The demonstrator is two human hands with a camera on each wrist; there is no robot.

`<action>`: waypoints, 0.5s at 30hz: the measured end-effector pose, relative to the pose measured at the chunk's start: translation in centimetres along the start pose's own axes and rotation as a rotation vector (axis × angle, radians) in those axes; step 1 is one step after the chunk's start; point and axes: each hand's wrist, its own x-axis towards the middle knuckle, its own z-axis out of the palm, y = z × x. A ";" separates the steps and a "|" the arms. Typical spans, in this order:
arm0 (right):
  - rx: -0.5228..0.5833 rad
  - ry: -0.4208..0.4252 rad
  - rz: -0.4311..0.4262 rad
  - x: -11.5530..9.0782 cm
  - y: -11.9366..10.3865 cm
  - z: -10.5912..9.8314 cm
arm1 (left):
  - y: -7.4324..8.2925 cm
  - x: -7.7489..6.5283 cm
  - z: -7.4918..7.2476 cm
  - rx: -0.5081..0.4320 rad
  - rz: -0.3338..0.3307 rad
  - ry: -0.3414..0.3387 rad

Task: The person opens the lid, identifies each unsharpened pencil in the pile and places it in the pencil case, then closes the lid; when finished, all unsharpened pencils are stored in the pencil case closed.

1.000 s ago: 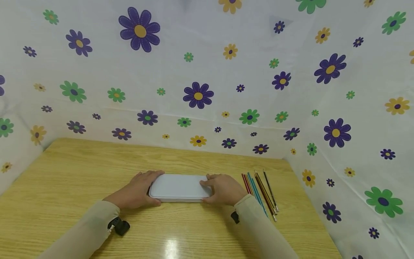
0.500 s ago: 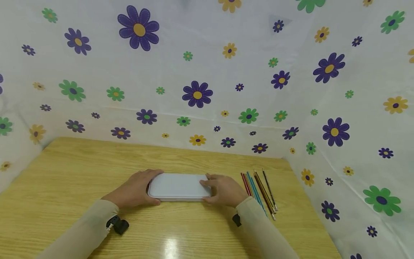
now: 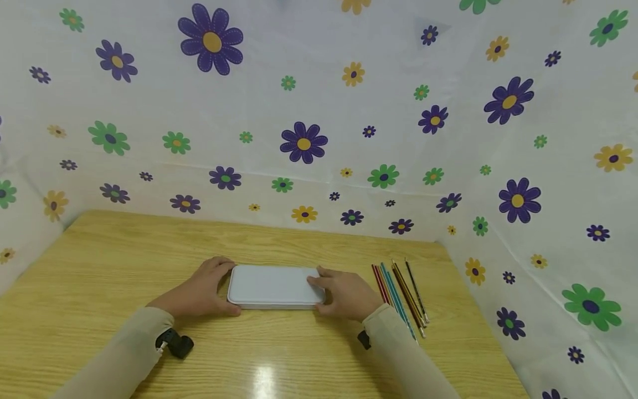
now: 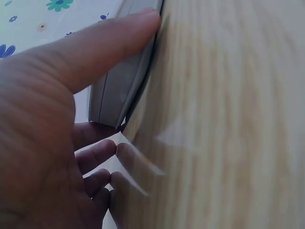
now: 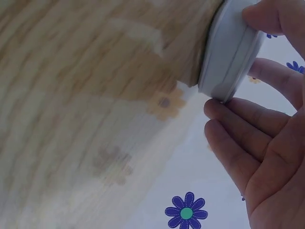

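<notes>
Lots of purple, green and yellow flowers are showing on a big white cloth [image 3: 319, 100], which is hanging beyond both hands and also standing up to their left and right. Under the hands, a shiny wooden surface [image 3: 124, 255] is spreading out, and a bright spot of light is shining on it, nearer the person than the hands. Two pale sleeves [image 3: 119, 354] are covering the arms behind the hands. A flat white case [image 3: 276, 286] with round corners is lying on the surface, right between the two hands. The right hand [image 3: 346, 292] is holding the right end, with its thumb pressing the near side and one finger reaching over the top. The left hand [image 3: 206, 288] is holding the left end, its thumb lying on the near side and its fingers going round to the far corner; its palm is staying off the case. To the right of the right hand, some pencils are resting side by side: blue ones [image 3: 398, 299], yellow and brown ones [image 3: 410, 299], a black one [image 3: 416, 288] and short-looking red ones [image 3: 380, 284]. The right sleeve is hiding part of them. Small black gadgets [image 3: 174, 342] are sitting at both wrists, just behind the hands.
</notes>
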 end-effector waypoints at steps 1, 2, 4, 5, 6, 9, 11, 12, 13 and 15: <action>0.001 0.002 0.002 0.0 0.0 0.0 | 0.0 0.0 0.0 0.004 0.004 0.000; 0.001 0.004 0.004 0.0 0.0 0.1 | -0.1 0.1 0.1 0.005 0.008 0.003; 0.003 -0.001 0.012 0.0 0.0 0.2 | 0.0 0.1 0.1 0.009 0.020 0.006; 0.005 -0.005 0.016 0.0 -0.1 0.2 | 0.0 0.2 0.1 0.012 0.027 0.006; 0.008 -0.013 0.021 0.0 -0.1 0.2 | 0.0 0.2 0.2 0.011 0.028 0.008; 0.021 -0.021 0.024 0.2 -0.3 0.1 | 0.1 0.2 0.1 0.015 0.025 0.014; 0.020 -0.015 0.019 0.3 -0.4 0.0 | 0.3 0.2 0.1 0.017 0.022 0.023; 0.017 -0.012 0.015 0.3 -0.5 0.0 | 0.3 0.2 0.0 0.019 0.019 0.028; 0.013 -0.008 0.011 0.3 -0.6 -0.1 | 0.4 0.2 0.0 0.021 0.017 0.032; 0.003 -0.007 0.008 0.2 -0.6 -0.2 | 0.5 0.2 0.0 0.024 0.014 0.038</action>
